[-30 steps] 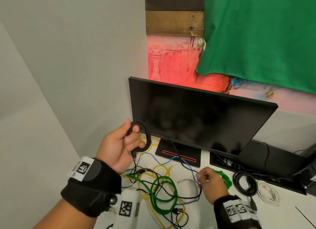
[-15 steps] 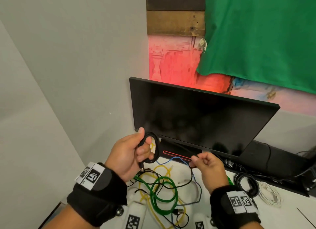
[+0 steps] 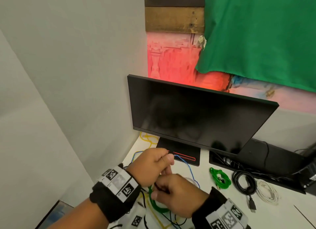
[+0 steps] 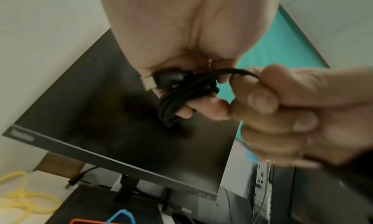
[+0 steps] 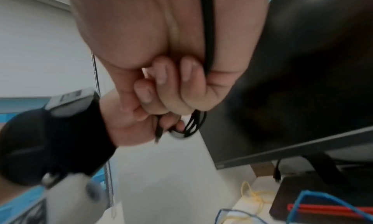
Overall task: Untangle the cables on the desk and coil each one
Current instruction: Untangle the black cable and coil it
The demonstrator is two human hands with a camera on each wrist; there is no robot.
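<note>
Your two hands meet low in the head view, just above the tangle. Your left hand (image 3: 150,165) has fingers curled round one small black coil (image 4: 177,96), several thin rubbery loops bunched together; its USB plug with a metal tip pokes out by the thumb. Your right hand (image 3: 177,194) pinches the free strand of that same black cable between thumb and forefinger, other fingers curled in. Both wrists wear black bands with white square-patterned tags.

Under the hands, bottom centre of the frame, the loose tangle on the white desk (image 3: 213,215): one green cable (image 3: 153,203), round and glossy, one yellow cable (image 3: 148,140) that runs up to the left of the monitor foot, one thin blue cable (image 3: 189,169), and thin black strands, count unclear.

Right of the hands, lower right of the frame, three finished coils in a row: one green coil (image 3: 220,179), one thicker black coil (image 3: 244,184) with a plug trailing down, one white coil (image 3: 266,191).

Behind, centre frame, one flat black monitor (image 3: 196,112), screen dark, on a rectangular base with a red outline. Upper right, one green cloth (image 3: 259,32) hangs on the wall, matte and soft-edged.
</note>
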